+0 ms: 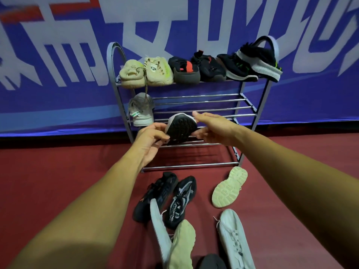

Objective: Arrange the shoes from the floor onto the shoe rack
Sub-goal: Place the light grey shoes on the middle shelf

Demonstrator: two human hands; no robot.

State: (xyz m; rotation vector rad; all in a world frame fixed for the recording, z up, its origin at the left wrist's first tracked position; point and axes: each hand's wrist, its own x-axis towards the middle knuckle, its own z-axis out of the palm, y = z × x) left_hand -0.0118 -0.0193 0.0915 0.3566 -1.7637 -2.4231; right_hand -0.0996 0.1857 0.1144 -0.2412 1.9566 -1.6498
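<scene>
Here, nearest to the camera, several shoes lie on the red floor (pixel 58 191): a beige shoe (pixel 181 243) at the bottom edge, a white shoe (pixel 236 239) with laces to its right, and a grey shoe (pixel 158 224) on its side to its left. A little farther lie two black shoes, one with orange marks (pixel 153 195) and one with white print (pixel 180 202), both with toes pointing away toward the rack. To the right, a pale shoe (pixel 229 187) lies upside down with its sole up.

Both bare arms reach forward over these shoes. The left hand (pixel 150 140) and the right hand (pixel 211 126) grasp together one shoe with a black sole (pixel 180 127), each hand on one side of it. The sole faces the camera and its long axis points away, into the rack, at the level of the middle shelf.

The shoe rack (pixel 204 105) stands against a blue banner (pixel 291 94) with white letters. On the middle shelf, at the left, sits a grey and white shoe (pixel 140 111), just beside the held one. On the top shelf stand two beige shoes (pixel 145 71), two black shoes with red (pixel 196 68) and two black shoes with white soles (pixel 250 63), the last one tilted against the rack's side loop.
</scene>
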